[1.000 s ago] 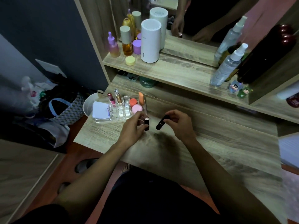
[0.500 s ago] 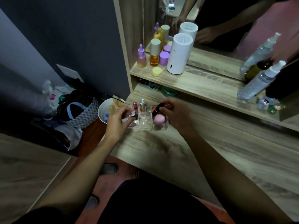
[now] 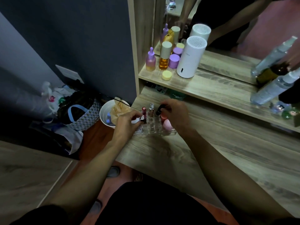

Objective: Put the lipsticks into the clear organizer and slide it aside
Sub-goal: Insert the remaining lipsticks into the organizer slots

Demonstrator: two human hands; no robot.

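Observation:
The clear organizer (image 3: 154, 127) sits at the left end of the wooden desk (image 3: 219, 151). A pink-capped lipstick (image 3: 143, 111) and a clear-capped tube (image 3: 151, 109) stand upright in its back slots. My left hand (image 3: 126, 122) grips a silver-ended lipstick (image 3: 142, 119) over the organizer's left slots. My right hand (image 3: 175, 116) holds a black lipstick (image 3: 159, 109) tilted above the back right slots. Pink sponges (image 3: 166, 123) lie in the organizer's right part, half hidden by my right hand.
A shelf (image 3: 203, 86) above the desk carries a white cylinder (image 3: 190, 57), small bottles (image 3: 164, 57) and spray bottles (image 3: 274, 88), with a mirror behind. A white bin (image 3: 107, 114) and bags (image 3: 78, 114) stand on the floor left of the desk edge.
Both hands carried their lipsticks from the desk middle up to the organizer, and now hover over its slots. The camera view shifted left.

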